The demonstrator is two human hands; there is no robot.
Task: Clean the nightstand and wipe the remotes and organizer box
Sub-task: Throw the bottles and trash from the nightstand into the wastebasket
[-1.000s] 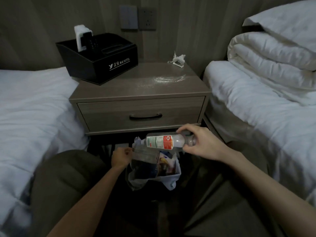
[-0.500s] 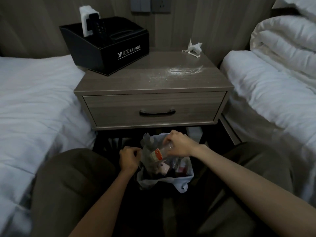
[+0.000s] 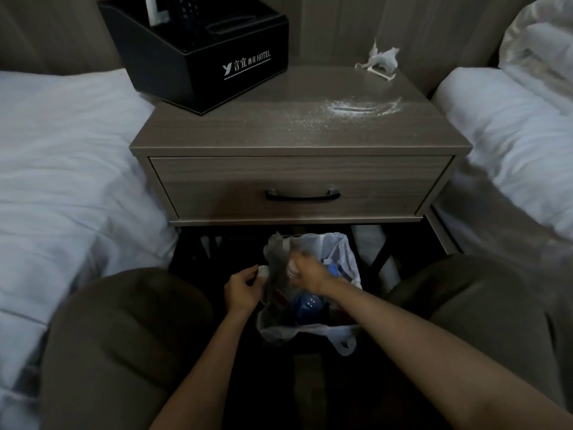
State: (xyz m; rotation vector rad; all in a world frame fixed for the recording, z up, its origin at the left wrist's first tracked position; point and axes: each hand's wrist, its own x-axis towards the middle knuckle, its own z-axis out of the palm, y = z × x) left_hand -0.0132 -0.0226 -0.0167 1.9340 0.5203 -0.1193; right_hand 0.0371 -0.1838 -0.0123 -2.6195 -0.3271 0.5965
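Crouching between two beds, a person works both hands at a bin bag at 6 o'clock, below the nightstand. The left hand has its fingers curled on the bag's left rim. The right hand is curled over the pale end of a bottle in the bag's mouth, though blur hides the exact grip. On the tabletop, white powder lies scattered toward 2 o'clock, with a crumpled tissue behind it at 1 o'clock. The organizer box sits at 11 o'clock, set cornerwise, its logo face turned toward 5 o'clock. The remotes stand upright inside — long axes vertical, tops cut off by the frame. The box looks stiff, smooth-sided and light; a hold on both side walls, kept level, would likely stop the remotes tipping.
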